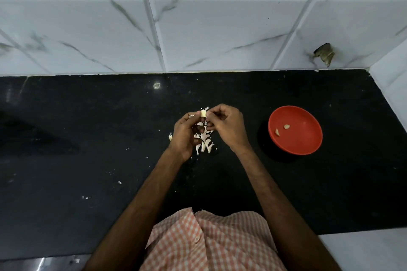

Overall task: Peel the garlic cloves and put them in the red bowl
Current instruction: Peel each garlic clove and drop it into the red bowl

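Nearest the viewer, a checked shirt [209, 244] was seen, with two bare forearms extended over the black counter [88, 138]. The left hand [186, 136] and right hand [226, 126] were held together above the counter, fingers curled, and one garlic clove [203, 113] was pinched between the fingertips of both, a flake of skin standing up from it. A heap of white skins [206, 143] was laid beneath the hands. To the right, well apart, the red bowl [308, 143] was set on the counter, with two peeled cloves [277, 132] contained in it. Farthest back, a tiled wall [198, 28] was shown.
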Demonstrator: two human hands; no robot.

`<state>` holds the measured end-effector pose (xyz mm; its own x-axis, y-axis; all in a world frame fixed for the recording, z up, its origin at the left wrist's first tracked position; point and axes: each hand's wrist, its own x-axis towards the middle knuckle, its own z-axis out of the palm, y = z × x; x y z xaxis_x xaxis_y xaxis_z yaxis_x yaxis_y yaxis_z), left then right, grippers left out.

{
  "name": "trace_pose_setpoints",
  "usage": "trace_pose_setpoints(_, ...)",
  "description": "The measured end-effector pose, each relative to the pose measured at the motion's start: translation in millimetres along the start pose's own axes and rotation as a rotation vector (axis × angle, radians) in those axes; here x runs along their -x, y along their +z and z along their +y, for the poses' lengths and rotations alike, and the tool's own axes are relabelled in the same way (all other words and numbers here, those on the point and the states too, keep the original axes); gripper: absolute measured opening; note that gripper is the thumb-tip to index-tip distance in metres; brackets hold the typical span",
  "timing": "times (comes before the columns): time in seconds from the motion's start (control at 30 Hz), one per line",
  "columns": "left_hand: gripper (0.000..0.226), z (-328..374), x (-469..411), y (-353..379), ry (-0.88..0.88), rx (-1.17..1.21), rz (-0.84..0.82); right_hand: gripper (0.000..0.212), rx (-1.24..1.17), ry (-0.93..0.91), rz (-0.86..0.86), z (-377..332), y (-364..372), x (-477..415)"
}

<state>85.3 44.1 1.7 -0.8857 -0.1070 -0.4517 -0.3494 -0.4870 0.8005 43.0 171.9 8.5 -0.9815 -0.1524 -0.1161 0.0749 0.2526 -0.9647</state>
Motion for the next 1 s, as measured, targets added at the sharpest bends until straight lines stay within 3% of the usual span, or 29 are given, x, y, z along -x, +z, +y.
trace_pose_setpoints(0.13,0.013,-1,2,-1,0.032,-0.026,-0.01,0.008,0.049,-0.011,-0.008,1,1,0)
trace_pose_setpoints(0.33,0.018,-5,2,-2,0.303,-0.325,0.009,0.008,0.241,-0.035,-0.008,1,4,-2)
trace_pose_setpoints(0.5,0.022,-3,1,-7,0.407,-0.403,-0.016,0.012,0.296,-0.058,-0.02,-4,4,-5)
trace_pose_setpoints(0.7,0.024,-4,-3,-10,0.308,-0.251,-0.079,0.016,0.154,0.008,-0.051,-5,3,-4)
trace_pose_setpoints(0.87,0.032,-4,-2,-11,0.236,-0.206,-0.173,0.012,0.188,-0.052,-0.075,-2,2,-2)
trace_pose_setpoints(1.0,0.023,-4,-3,-10,0.206,-0.107,-0.214,0.009,0.126,-0.049,-0.1,-2,2,-1)
